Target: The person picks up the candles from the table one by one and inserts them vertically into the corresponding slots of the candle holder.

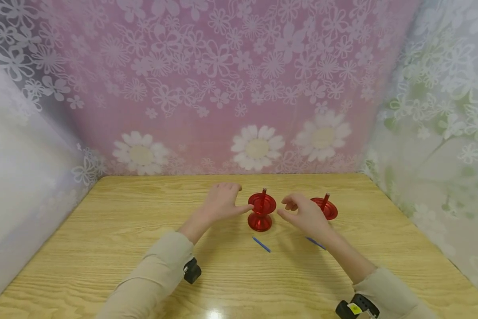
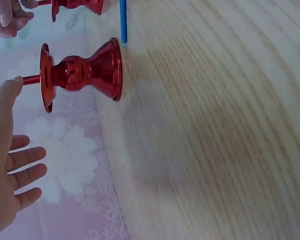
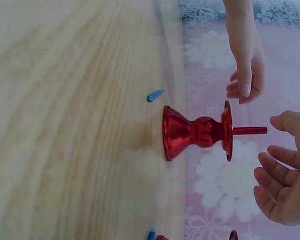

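A shiny red metal candle holder (image 1: 260, 221), with a flared base, a dish and a thin upright red tube, stands on the table between my two hands. On its left is my left hand (image 1: 222, 204), fingers spread and thumb stretched toward the dish. My right hand (image 1: 307, 215) hovers to its right, fingers loosely bent around nothing. A matching red candle holder (image 1: 330, 210) stands beyond the right hand, which partly hides it. In the left wrist view, the left thumb overlaps the tip of the middle holder's tube (image 2: 31, 79).
A thin blue stick (image 1: 261, 244) lies in front of the middle holder. Another blue stick (image 1: 315, 243) lies beside the right forearm. The wooden table (image 1: 143, 199) meets a pink flowered backdrop (image 1: 199, 133) at the back, with pale cloth walls on both sides.
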### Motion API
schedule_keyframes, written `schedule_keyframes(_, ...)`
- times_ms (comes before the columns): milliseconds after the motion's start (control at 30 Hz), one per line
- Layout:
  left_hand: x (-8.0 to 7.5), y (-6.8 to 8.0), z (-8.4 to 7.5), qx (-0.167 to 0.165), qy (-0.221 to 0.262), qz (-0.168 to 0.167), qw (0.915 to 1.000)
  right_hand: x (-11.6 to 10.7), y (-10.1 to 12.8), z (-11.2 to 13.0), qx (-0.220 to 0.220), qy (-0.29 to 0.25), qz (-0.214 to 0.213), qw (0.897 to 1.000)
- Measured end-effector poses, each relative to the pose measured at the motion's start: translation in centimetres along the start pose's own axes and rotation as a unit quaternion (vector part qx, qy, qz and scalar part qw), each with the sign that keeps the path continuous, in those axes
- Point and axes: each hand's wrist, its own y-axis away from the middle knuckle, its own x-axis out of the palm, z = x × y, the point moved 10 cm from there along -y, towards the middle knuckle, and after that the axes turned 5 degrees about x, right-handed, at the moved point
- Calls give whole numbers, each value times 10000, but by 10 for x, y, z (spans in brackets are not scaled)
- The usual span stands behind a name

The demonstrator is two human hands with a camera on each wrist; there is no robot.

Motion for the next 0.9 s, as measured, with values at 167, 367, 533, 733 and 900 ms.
schedule_keyframes(167, 7, -4, -11, 153, -105, 114, 9998, 10, 8, 2, -76, -107, 207, 9997)
schedule_keyframes(367, 11, -7, -21, 368, -268, 142, 9989, 25, 13, 2, -326, -307, 446, 9980)
schedule_keyframes(533, 12, -10, -25, 431, -357, 124, 9984, 36, 13, -3, -256, -442, 562, 9971)
schedule_keyframes(733, 17, -10, -26, 414, -428, 295, 9978, 53, 12, -10, -12, -477, 831, 9954)
schedule_keyframes(900, 19, -10, -27, 420, -414, 398, 9975, 68, 12, -8, -188, -602, 1157, 9913)
